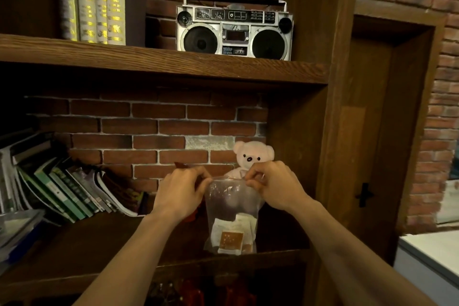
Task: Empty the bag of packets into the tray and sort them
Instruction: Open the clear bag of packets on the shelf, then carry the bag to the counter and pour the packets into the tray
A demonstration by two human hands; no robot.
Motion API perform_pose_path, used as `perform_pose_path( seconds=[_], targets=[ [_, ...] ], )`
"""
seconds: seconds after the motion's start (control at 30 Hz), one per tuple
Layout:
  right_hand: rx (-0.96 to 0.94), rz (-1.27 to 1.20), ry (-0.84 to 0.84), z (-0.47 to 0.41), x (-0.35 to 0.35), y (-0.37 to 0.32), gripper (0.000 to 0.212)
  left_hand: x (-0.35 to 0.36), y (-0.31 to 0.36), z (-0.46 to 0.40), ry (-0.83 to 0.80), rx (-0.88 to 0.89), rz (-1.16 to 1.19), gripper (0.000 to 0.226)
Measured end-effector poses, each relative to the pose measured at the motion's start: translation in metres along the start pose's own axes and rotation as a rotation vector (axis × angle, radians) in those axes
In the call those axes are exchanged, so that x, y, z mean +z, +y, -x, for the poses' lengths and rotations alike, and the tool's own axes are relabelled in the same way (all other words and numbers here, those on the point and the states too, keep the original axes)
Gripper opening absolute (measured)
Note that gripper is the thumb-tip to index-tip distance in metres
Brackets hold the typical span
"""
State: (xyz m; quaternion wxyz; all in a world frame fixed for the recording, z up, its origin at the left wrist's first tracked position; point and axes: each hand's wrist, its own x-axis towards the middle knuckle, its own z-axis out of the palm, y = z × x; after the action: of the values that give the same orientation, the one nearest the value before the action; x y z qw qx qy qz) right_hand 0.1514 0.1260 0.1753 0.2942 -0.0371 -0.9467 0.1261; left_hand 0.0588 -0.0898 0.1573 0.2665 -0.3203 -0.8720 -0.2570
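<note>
Head view: both hands hold a clear bag (232, 208) up in front of the lower shelf (74, 251). The left hand (182, 194) and right hand (272, 185) each pinch its top edge with curled fingers. Packets (232, 236) lie at the bag's bottom.

No text can be read with certainty. The book spines (92, 0) on the upper shelf carry gold characters too blurred to make out. The radio (234, 28) has small dial markings and a label under its cassette door, both illegible. The packets (232, 236) in the clear bag (232, 206) show a brown printed panel, unreadable.
</note>
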Motion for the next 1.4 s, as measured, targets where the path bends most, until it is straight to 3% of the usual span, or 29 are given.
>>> perform_pose_path(
  seconds=[0.33, 0.67, 0.97, 1.13, 1.4],
  targets=[
    [0.092, 0.072, -0.086, 0.021, 0.028, 0.004, 0.007, 0.043, -0.02, 0.006, -0.097, 0.008, 0.115, 0.007],
    [0.289, 0.102, -0.084, 0.088, -0.036, 0.041, 0.01, 0.064, 0.065, 0.014, -0.104, 0.179, 0.2, 0.008],
    [0.533, 0.211, 0.092, 0.235, -0.183, 0.104, 0.019, 0.068, 0.266, 0.047, -0.204, 0.425, 0.394, 0.01],
    [0.675, 0.349, 0.18, 0.339, -0.268, 0.128, 0.007, 0.074, 0.39, 0.088, -0.238, 0.583, 0.488, 0.012],
    [0.932, 0.515, 0.285, 0.504, -0.363, 0.131, 0.013, 0.084, 0.561, 0.179, -0.338, 0.789, 0.716, 0.011]
  ],
)
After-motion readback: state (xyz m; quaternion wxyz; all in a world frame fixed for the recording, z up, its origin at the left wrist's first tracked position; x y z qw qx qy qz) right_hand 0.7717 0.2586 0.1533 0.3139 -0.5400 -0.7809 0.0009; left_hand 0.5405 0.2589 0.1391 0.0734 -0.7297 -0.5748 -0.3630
